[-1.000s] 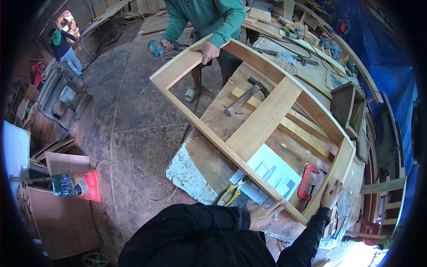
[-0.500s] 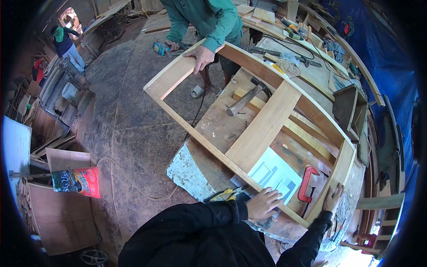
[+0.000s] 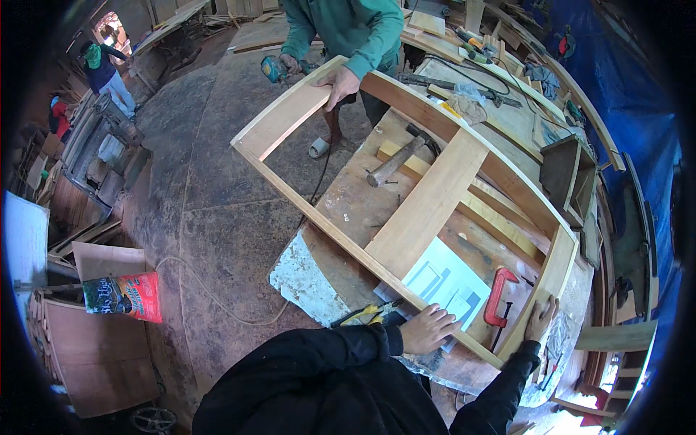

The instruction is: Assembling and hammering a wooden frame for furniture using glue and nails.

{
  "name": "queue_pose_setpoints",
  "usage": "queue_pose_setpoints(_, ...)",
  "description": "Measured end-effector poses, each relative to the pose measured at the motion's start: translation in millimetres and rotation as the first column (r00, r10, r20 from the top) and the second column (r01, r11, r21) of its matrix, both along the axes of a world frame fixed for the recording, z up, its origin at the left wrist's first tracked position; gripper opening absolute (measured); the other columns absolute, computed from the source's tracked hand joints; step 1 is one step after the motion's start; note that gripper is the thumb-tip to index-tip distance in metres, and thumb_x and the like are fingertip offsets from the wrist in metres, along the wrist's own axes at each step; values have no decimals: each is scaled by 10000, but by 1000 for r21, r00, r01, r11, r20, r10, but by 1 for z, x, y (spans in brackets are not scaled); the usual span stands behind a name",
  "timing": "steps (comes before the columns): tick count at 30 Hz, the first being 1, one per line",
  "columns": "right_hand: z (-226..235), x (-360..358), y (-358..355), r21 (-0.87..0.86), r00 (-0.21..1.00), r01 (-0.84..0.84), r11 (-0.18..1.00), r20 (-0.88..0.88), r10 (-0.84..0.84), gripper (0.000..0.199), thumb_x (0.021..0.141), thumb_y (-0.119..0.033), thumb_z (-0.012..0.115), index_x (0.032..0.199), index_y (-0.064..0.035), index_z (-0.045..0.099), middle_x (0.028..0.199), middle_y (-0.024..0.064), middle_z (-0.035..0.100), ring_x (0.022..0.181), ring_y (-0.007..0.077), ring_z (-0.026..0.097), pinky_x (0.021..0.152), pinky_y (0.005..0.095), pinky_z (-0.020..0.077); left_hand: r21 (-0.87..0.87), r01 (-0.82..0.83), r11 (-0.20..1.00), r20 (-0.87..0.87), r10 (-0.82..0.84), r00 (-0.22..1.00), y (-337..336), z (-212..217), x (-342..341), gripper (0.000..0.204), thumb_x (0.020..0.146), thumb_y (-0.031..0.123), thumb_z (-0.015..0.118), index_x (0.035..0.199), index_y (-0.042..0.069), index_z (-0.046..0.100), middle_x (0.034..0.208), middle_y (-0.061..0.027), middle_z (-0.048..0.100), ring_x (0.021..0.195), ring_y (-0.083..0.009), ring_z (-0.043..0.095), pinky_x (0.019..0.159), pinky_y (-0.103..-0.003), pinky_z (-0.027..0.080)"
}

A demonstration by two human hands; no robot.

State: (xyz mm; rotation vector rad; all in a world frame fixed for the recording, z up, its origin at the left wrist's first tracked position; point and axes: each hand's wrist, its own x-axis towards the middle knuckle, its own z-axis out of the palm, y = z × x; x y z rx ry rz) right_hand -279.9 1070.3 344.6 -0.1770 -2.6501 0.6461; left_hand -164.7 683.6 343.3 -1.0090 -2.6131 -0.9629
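A wooden frame (image 3: 428, 203) with one cross board lies tilted across the workbench (image 3: 344, 206). My left hand (image 3: 429, 330) is closed over its near rail, fingers lying across the top. At the frame's right end, my right hand (image 3: 541, 320) grips the end board. Across from me, a person in a green top holds the far left corner with one hand (image 3: 341, 82) and a teal power tool (image 3: 274, 69) in the other. Through the openings show a hammer (image 3: 397, 161), a red C-clamp (image 3: 497, 296) and a sheet with a drawing (image 3: 441, 283).
Yellow-handled pliers (image 3: 362, 315) lie by the bench's near edge. Loose nails and wood strips (image 3: 500, 221) are under the frame. A small wooden box (image 3: 569, 177) stands at the right. A cord (image 3: 217, 308) crosses the floor; another person (image 3: 109, 76) stands far left.
The other person's power tool has moved up and slightly right. The frame's far end has shifted slightly up and left. My hands keep their places on the frame.
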Motion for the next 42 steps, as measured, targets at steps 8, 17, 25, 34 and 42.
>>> queue_pose_setpoints(8, -1, 0, 0, 13, 1000, 16, 1000, -6, -16, 506, 917, -240, 605, 1372, -66, 469, 1453, 229, 376, 1328, 418, 375, 1089, 489, 329, 2, -5, 1000, -29, 5, 1000, 2, -3, 0, 571, 850, 259, 607, 1344, 22, 445, 1195, -129, 532, 1141, -263, 488, 1002, -441, 325)
queue_pose_setpoints(17, 1, 1, 1, 64, 1000, 20, 998, -21, -19, 499, 908, -226, 597, 1363, -61, 475, 1453, 225, 387, 1310, 424, 404, 1073, 484, 351, 18, -19, 1000, -54, 20, 998, 3, -5, 0, 555, 842, 235, 598, 1337, 23, 462, 1205, -129, 528, 1169, -266, 479, 1022, -453, 308)
queue_pose_setpoints(25, 10, 3, -10, 107, 1000, 27, 994, -4, -27, 511, 895, -244, 602, 1346, -35, 483, 1430, 246, 408, 1288, 436, 426, 1060, 486, 361, -53, -18, 998, -29, 16, 999, -1, -1, 1, 522, 906, 292, 551, 1361, 57, 449, 1225, -94, 523, 1184, -236, 482, 1027, -452, 314)
queue_pose_setpoints(34, 8, 1, -7, 108, 999, 32, 994, -11, -31, 519, 893, -262, 610, 1343, -35, 485, 1433, 253, 402, 1294, 443, 415, 1074, 487, 348, -74, -10, 997, -30, 8, 1000, 1, -1, 0, 540, 901, 295, 556, 1370, 54, 439, 1226, -94, 515, 1178, -234, 481, 1029, -451, 312)
queue_pose_setpoints(42, 15, 2, -16, 111, 999, 42, 993, 7, -43, 526, 881, -253, 617, 1343, -37, 486, 1434, 249, 405, 1294, 438, 414, 1082, 483, 339, -72, -13, 997, -39, 10, 999, 0, -1, 0, 554, 893, 294, 566, 1374, 54, 433, 1236, -93, 510, 1186, -230, 476, 1031, -453, 312)
